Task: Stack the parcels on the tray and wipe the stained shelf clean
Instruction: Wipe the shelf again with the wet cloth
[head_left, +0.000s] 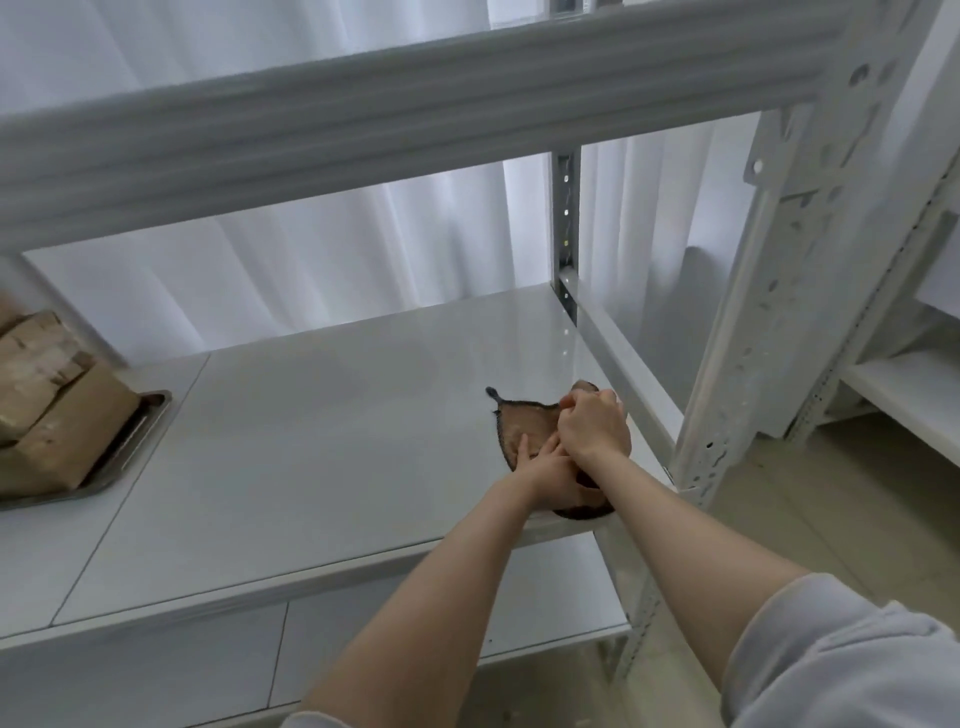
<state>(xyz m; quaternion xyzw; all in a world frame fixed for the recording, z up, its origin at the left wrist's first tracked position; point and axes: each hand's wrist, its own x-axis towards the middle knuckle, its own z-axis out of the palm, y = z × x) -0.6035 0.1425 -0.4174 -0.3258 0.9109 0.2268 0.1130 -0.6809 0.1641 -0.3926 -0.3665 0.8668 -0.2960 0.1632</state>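
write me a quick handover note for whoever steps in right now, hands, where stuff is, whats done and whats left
Left hand: flat, fingers spread, pressing on the brown cloth.
Right hand: closed grip on the cloth's far edge.
Cloth lies at the right front corner of the white shelf.
Parcels are stacked on the metal tray at the shelf's left end, partly out of view.
Done: stacking appears complete.
Left: no stain is visible on the shelf; check under the cloth and finish wiping.
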